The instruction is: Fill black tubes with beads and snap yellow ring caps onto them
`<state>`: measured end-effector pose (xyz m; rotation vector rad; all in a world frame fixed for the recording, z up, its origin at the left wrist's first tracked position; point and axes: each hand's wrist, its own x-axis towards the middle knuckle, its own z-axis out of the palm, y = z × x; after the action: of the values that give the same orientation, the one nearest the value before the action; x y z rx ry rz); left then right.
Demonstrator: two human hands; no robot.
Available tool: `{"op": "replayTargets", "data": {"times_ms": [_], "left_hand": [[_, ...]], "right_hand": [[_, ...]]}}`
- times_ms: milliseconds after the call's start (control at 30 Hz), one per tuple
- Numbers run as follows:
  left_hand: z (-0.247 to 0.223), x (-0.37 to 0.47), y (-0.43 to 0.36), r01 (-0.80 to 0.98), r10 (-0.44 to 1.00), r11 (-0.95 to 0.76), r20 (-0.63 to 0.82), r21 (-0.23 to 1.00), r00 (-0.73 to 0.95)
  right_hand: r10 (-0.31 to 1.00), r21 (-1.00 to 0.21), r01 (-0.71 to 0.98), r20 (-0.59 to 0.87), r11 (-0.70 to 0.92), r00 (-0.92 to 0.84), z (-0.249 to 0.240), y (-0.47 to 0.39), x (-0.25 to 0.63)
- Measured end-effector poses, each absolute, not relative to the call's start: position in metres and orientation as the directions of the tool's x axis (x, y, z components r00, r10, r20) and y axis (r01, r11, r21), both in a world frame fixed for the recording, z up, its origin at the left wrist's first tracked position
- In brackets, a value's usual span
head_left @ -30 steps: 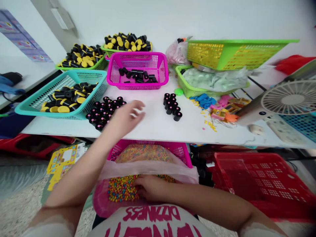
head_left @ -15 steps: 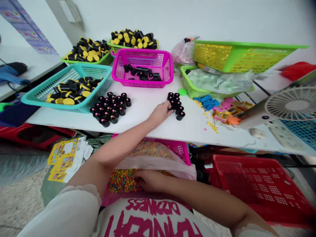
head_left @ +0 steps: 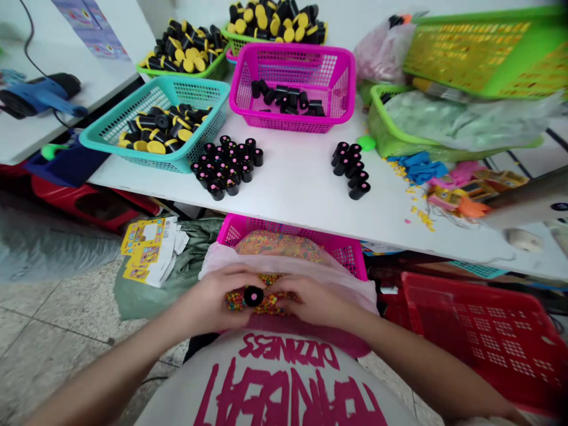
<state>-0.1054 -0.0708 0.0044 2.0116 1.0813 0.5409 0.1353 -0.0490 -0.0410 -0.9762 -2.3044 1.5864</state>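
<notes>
In front of the white bench [head_left: 293,177], your left hand [head_left: 216,299] wraps around a pink-dotted black plastic cylinder [head_left: 254,296]; your right hand [head_left: 310,300] has bent fingers, its hold impossible to tell. A turquoise mesh plastic basket [head_left: 207,131] holds black-and-yellow plastic pots [head_left: 162,123]; multicoloured round beads [head_left: 270,305] lie beneath both hands

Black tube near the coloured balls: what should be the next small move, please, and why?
Perhaps move the right hand slightly toward the black tube: the left hand holds it, pink spot up, and the right hand is close by, at the coloured balls.
</notes>
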Motion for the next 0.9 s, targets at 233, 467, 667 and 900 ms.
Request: {"op": "replayTargets", "data": {"times_ms": [233, 467, 667, 900], "left_hand": [[-0.037, -0.093, -0.103, 0.536, 0.889, -0.119, -0.151, 0.836, 0.432], [-0.043, -0.089, -0.102, 0.476, 0.902, -0.123, -0.102, 0.871, 0.419], [-0.044, -0.089, -0.104, 0.457, 0.905, -0.105, -0.105, 0.883, 0.411], [-0.049, -0.092, -0.104, 0.466, 0.911, -0.134, -0.076, 0.875, 0.405]], "right_hand": [[0.64, -0.736, 0.435, -0.004, 0.518, -0.768, -0.022, -0.064, 0.126], [0.455, -0.32, 0.407, 0.087, 0.855, -0.886, -0.012, -0.066, 0.12], [0.298, -0.103, 0.285, 0.156, 0.953, -0.942, -0.009, -0.071, 0.122], [0.5, -0.418, 0.446, 0.023, 0.792, -0.866, -0.004, -0.072, 0.12]]}}
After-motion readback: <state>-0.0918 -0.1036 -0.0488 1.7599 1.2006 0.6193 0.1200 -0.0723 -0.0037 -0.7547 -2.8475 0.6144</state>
